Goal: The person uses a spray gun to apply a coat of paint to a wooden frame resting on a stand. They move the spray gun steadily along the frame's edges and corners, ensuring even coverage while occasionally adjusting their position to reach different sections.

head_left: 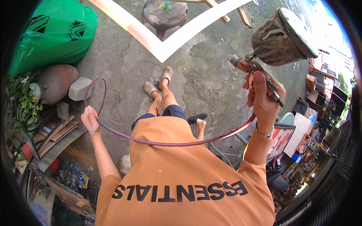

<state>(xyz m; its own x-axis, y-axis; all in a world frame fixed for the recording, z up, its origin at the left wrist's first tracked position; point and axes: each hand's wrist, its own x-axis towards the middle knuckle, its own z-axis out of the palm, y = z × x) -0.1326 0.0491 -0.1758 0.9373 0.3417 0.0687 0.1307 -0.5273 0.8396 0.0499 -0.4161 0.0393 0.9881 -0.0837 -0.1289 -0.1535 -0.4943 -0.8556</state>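
Observation:
My right hand [263, 92] is closed around the handle of a spray gun [249, 64], raised at the right. Its worn, paint-stained cup [269, 43] leans outward, and the nozzle points up and left. A dark red air hose [169, 144] runs from near that hand, sags across my front and reaches my left hand [90, 119]. The left fingers are closed on the hose, which loops up beyond them. Ahead of me, a bright white V-shaped piece [162, 51] has its corner towards my feet, apart from the gun.
Beyond the white corner stands a dirty round stool [166, 15] with a green item on top. Wooden slats [244, 17] lie nearby. To the left are a green bag [56, 34], clay pot [58, 83] and concrete block [80, 89]. A dark-slippered foot [198, 119] shows beside my legs.

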